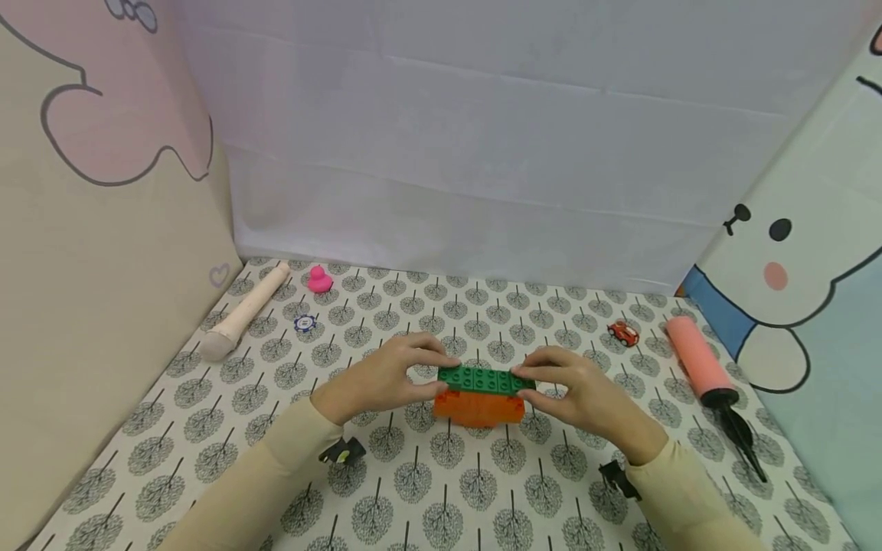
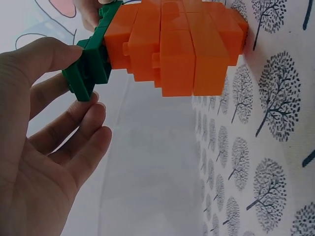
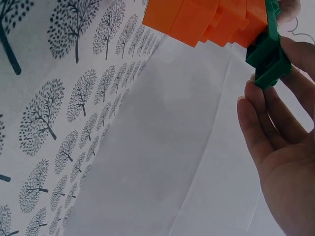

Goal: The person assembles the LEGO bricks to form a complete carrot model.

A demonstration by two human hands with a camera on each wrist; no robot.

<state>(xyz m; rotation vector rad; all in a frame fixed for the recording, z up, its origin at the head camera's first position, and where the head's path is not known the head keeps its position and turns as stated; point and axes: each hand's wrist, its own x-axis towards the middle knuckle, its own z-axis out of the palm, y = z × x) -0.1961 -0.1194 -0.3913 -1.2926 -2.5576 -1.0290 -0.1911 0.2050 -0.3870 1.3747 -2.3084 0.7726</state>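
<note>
In the head view, a row of green toy building bricks (image 1: 482, 380) lies along the top of a stack of orange building bricks (image 1: 477, 409) near the middle of the table. My left hand (image 1: 394, 373) pinches the left end of the green row between thumb and fingers. At the opposite end, my right hand (image 1: 582, 386) pinches it the same way. The left wrist view shows the orange bricks (image 2: 177, 54) stepped and widest in the middle, joined to the green bricks (image 2: 91, 61). From the right wrist, green bricks (image 3: 270, 69) stick out past the orange ones (image 3: 197, 19).
A pale microphone-shaped thing (image 1: 248, 310), a pink rubber duck (image 1: 319, 279) and a blue-white poker chip (image 1: 305, 324) lie at the back left. Towards the right are a red toy car (image 1: 623, 333) and a pink balloon pump (image 1: 699, 360). Cloth walls (image 1: 482, 153) surround the tree-patterned tabletop (image 1: 406, 520).
</note>
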